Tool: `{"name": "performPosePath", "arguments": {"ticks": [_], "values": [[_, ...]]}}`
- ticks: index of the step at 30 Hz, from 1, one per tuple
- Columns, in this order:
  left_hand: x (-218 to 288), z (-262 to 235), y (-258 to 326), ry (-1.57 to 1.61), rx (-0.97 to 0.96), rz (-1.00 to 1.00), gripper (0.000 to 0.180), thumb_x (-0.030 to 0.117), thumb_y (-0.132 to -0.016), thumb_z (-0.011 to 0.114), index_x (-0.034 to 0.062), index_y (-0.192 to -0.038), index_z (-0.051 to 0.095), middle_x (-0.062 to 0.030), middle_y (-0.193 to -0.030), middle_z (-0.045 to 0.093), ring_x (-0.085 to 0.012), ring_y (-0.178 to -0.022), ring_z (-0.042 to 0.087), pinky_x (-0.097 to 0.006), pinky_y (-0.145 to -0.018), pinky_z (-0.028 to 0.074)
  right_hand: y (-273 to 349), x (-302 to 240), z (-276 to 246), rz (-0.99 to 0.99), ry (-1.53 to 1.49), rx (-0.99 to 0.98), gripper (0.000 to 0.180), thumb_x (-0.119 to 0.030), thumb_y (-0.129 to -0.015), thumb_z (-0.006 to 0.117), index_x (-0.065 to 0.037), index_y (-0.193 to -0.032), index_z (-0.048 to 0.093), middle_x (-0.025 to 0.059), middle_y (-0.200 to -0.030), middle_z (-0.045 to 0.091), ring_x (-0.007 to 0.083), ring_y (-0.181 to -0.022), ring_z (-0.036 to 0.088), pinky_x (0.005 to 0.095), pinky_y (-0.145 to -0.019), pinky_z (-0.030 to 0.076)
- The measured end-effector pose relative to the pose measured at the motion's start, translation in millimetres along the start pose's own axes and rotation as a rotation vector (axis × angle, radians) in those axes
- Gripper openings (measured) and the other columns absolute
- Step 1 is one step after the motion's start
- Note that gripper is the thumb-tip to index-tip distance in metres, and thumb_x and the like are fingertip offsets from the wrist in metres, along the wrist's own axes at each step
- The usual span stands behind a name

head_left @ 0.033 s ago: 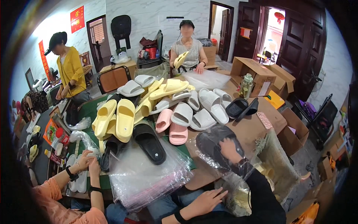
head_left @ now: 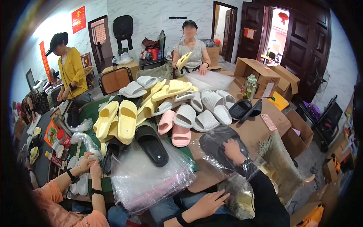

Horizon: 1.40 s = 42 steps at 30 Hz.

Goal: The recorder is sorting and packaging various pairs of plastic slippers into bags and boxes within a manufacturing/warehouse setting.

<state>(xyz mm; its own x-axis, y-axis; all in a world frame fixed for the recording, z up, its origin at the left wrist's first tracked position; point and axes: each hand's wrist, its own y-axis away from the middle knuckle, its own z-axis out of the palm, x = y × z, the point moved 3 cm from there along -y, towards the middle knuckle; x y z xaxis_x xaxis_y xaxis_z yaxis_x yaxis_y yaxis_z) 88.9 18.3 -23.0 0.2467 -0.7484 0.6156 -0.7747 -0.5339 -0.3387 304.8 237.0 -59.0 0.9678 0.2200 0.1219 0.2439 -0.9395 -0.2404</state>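
A pair of black slippers lies in a clear plastic bag at the table's near right edge. My right hand reaches inside this bag, its fingers spread over the slippers. Below the bag's mouth is my left hand, fingers stretched out, fingertips close to the loose plastic. To the left, a black slipper rests on a stack of clear bags. Yellow slippers, grey slippers and pink slippers are heaped beyond.
At the left, a co-worker's hands meet near clear plastic. Across the table, a person holds a yellow slipper. A bottle, a pink phone and cardboard boxes stand or lie to the right. A mesh sack hangs by my right arm.
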Motion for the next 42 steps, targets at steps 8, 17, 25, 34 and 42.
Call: {"name": "performPosePath", "arguments": {"ticks": [8,17,25,34,42], "values": [[-4,-9,12,-0.059,0.098,-0.006,0.043,0.022,-0.092,0.056,0.0084,-0.133,0.050,-0.0209,-0.131,0.051,-0.0362,-0.115,0.053,-0.043,-0.096,0.043,26,17,-5,-0.029,-0.155,0.039,0.043,-0.011,-0.079,0.057,-0.012,-0.122,0.059,0.0254,-0.127,0.050,0.0384,-0.118,0.048,0.0463,-0.094,0.041],[-28,-123,34,-0.433,0.514,-0.333,0.049,0.015,-0.085,0.059,0.0144,-0.134,0.051,-0.0206,-0.137,0.044,-0.0447,-0.126,0.039,-0.054,-0.105,0.031,172,-29,-93,-0.284,-0.037,-0.042,0.040,-0.019,-0.086,0.056,-0.015,-0.126,0.055,0.0183,-0.116,0.059,0.0336,-0.107,0.058,0.0434,-0.094,0.044],[-59,-119,68,-0.747,0.467,-0.696,0.052,0.028,-0.085,0.063,0.0133,-0.133,0.050,-0.0175,-0.133,0.048,-0.0354,-0.127,0.041,-0.056,-0.104,0.028,117,-135,-161,-0.324,-1.086,-0.670,0.031,-0.025,-0.091,0.061,-0.006,-0.116,0.062,0.0166,-0.103,0.066,0.0356,-0.095,0.063,0.0411,-0.085,0.050],[-31,-121,109,-1.038,0.480,-0.871,0.051,0.016,-0.080,0.061,0.0115,-0.130,0.053,-0.0144,-0.124,0.055,-0.0309,-0.121,0.045,-0.053,-0.099,0.030,33,-263,-132,-0.649,-0.647,0.062,0.071,-0.014,-0.075,0.067,-0.003,-0.139,0.038,0.0175,-0.138,0.046,0.0341,-0.127,0.043,0.0508,-0.109,0.027],[-2,-133,119,-0.861,0.503,-0.843,0.046,0.016,-0.079,0.061,0.0074,-0.124,0.058,-0.0145,-0.124,0.055,-0.0308,-0.116,0.049,-0.047,-0.096,0.034,33,-316,-91,-0.773,-0.531,0.147,0.044,-0.013,-0.075,0.062,-0.005,-0.118,0.060,0.0052,-0.094,0.062,0.0235,-0.094,0.057,0.0438,-0.090,0.039]]}}
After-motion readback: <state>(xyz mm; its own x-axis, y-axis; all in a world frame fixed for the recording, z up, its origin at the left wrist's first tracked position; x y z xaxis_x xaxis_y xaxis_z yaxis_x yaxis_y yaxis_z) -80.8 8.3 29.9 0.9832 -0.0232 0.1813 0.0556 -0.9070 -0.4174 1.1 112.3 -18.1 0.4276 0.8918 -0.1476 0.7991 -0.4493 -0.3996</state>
